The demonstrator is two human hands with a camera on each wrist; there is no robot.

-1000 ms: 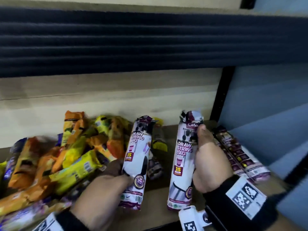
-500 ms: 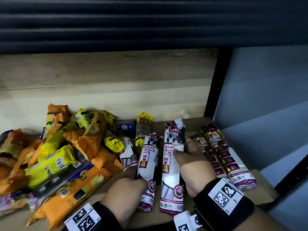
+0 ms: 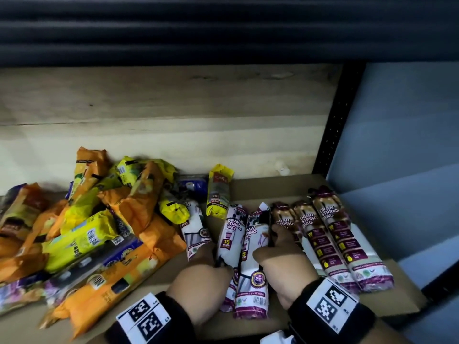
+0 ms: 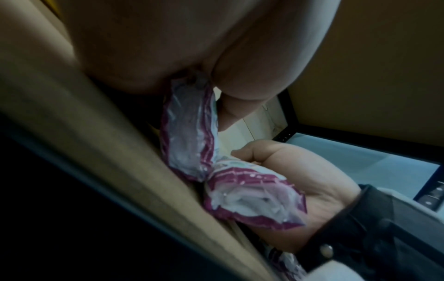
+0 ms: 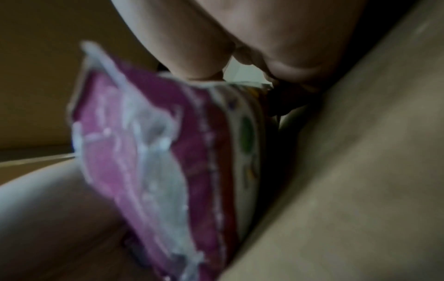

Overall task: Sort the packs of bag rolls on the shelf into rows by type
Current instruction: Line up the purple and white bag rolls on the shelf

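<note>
Head view shows your left hand (image 3: 198, 281) wrapped around one white-and-maroon drawstring pack (image 3: 229, 244), which runs from under your palm away toward the shelf's back board (image 3: 173, 108). Your right hand (image 3: 278, 259) grips a second drawstring pack (image 3: 252, 274), thumb across its front and fingers curled round its right edge; this pack lies just left of that hand and touches the first one along its length. Both lie lengthwise on the cardboard shelf liner (image 3: 260, 187), side by side between your two hands.

Each pack is a long white roll with maroon ends, "DRAW STRING BAG" printed near the far end and a "15" badge below it. The second one shows a round seal and a barcode at its near end.

Just right of your right hand, three darker maroon drawstring packs (image 3: 330, 234) lie in a row, parallel and touching one another. Left of your left hand sits another white pack (image 3: 195, 232), and beyond it a heap of orange and yellow packs (image 3: 99, 219). A single yellow pack (image 3: 218, 192) stands off beyond your fingers.

Left wrist view shows the crimped maroon-edged end of the pack (image 4: 190, 133) pinched under your fingers; right wrist view is blurred, showing only the second pack's end (image 5: 168, 152).
</note>
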